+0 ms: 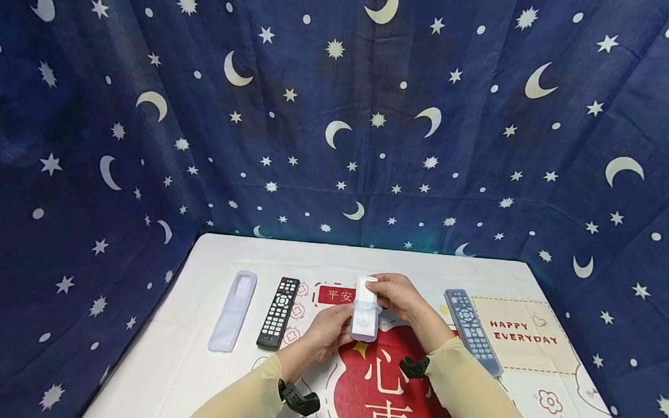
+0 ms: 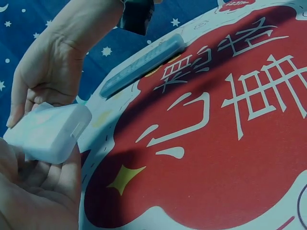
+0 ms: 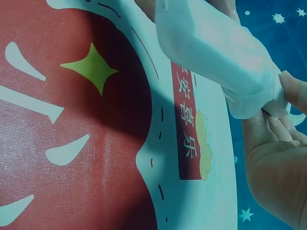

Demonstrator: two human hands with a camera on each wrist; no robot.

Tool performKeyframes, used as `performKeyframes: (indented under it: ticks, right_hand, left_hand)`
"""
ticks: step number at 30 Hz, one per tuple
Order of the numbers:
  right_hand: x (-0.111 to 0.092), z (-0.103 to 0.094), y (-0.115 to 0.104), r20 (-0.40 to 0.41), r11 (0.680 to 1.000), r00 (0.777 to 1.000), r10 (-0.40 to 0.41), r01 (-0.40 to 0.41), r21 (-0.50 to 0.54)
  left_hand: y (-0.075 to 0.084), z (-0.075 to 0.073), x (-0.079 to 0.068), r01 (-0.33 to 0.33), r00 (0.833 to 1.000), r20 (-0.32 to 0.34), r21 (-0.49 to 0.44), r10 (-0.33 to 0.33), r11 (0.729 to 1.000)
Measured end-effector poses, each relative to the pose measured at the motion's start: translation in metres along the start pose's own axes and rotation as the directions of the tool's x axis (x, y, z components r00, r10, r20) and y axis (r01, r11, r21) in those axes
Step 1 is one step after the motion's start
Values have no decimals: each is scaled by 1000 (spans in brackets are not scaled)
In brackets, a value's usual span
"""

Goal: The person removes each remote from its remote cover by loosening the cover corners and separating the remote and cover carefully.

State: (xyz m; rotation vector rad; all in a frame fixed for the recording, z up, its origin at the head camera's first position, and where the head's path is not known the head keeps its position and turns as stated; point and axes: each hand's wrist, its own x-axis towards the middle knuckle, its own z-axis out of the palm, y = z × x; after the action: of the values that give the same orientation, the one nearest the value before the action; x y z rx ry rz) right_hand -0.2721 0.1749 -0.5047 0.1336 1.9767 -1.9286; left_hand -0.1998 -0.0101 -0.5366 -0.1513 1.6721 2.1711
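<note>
Sleeves point(image 1: 242, 395): cream, nearest my head camera, reaching over the table point(image 1: 178, 327), a dark wristband point(image 1: 298, 398) at each cuff.
White remote point(image 1: 366, 287): held between both hands, towards the middle of the far edge; I see its top end bare.
Soft cover point(image 1: 364, 326): around the remote's lower part, bunched at its middle.
Left hand point(image 1: 327, 333): fingers curled beneath the soft cover, gripping its left side.
Right hand point(image 1: 401, 296): thumb and fingers pinching the bare top end.
Black remote point(image 1: 278, 314): left of my hands, well apart, face up.
Lilac cover point(image 1: 233, 311): beyond it, near the left edge.
Blue-grey remote point(image 1: 473, 332): near the right edge, lying slanted.
Curtain point(image 1: 366, 160): navy, with moons and stars, behind the far edge.
</note>
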Motion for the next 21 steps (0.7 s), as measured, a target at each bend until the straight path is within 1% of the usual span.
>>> performKeyframes:
  ticks: [2,5,9,14,17,21]
  right_hand:
    - [0,0,1,-7,1000,1000,4,-4,4]
    - [0,0,3,9,1000,1000,3,-4,17]
    - [1,0,3,26,1000,1000,-8,7,14]
    - [2,0,4,15,1000,1000,-19,18,4]
    - [3,-1,4,11,1000,1000,-14,14,8]
    - [3,-4,2,-29,1000,1000,-5,5,10]
  left_hand:
    - [0,1,0,-7,1000,4,26,7,1000]
    - [0,2,2,-22,1000,7,39,22,999]
    - [0,2,3,-24,1000,11,41,24,999]
    - [-2,1,1,-17,1000,20,91,16,996]
    - [-5,2,0,-27,999,26,118,24,993]
    - [-9,5,-3,-34,999,37,92,30,995]
